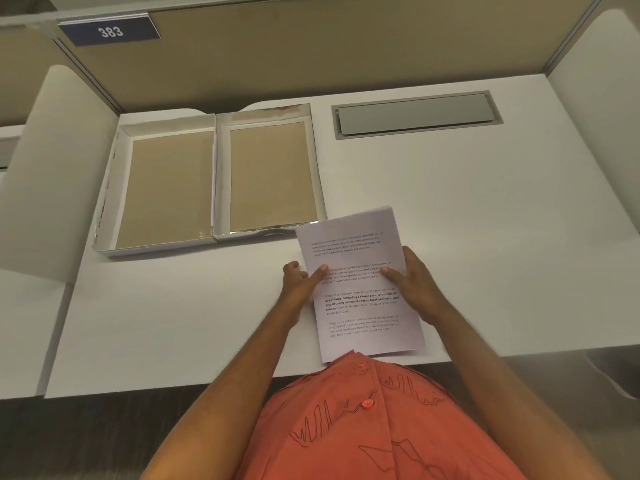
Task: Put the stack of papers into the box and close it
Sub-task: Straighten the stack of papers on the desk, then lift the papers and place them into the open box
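A stack of printed white papers (pixel 356 247) is held just above the white desk near its front edge, tilted slightly left. My left hand (pixel 301 282) grips its left edge with the thumb on top. My right hand (pixel 414 284) grips the right edge, thumb on the page. The box (pixel 221 233) lies open flat at the back left of the desk, two shallow white halves side by side with brown insides, both empty. The papers' top left corner reaches just past the front right corner of the box's right half.
A grey metal cable hatch (pixel 415 114) is set into the desk at the back right. Tan partition walls surround the desk, with a blue sign reading 383 (pixel 110 31) at the upper left. White curved side panels stand left and right.
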Demonstrator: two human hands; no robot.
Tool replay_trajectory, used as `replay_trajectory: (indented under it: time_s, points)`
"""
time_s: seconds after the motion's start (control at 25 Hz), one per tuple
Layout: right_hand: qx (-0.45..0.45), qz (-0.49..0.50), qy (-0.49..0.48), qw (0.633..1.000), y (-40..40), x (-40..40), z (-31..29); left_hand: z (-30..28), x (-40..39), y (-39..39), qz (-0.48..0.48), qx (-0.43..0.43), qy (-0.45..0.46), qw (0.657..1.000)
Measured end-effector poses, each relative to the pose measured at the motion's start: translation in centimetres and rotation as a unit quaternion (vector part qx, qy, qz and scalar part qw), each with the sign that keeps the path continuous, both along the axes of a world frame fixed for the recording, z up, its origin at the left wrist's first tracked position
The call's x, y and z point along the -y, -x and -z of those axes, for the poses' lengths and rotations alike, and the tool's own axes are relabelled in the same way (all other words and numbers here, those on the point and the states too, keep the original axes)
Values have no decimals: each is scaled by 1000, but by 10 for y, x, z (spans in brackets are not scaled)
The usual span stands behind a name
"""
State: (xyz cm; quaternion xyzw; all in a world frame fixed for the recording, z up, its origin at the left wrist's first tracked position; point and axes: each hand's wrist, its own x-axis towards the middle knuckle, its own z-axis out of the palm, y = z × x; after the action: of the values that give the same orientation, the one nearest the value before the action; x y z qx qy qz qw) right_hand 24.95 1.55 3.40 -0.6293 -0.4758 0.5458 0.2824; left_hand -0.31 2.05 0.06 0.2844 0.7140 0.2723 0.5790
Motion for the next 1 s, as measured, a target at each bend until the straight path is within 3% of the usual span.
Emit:
replay_trajectory:
  time_s: [0.12,0.2,0.48,0.72,1.0]
  points:
    - [-59,-10,-39,997,-1,-1,-19,-20,-3,11,-20,195,-51,979]
    - [-75,-5,-67,995,1,-5,-31,-36,-9,13,-8,226,-119,967]
    - [-124,39,-172,977,4,-18,-59,-94,-21,20,46,165,-298,939]
    - [-122,92,-117,981,12,-3,-38,-79,-4,25,99,157,-255,949]
    - [-113,122,-103,981,18,-6,-29,-71,-4,21,93,146,-232,957]
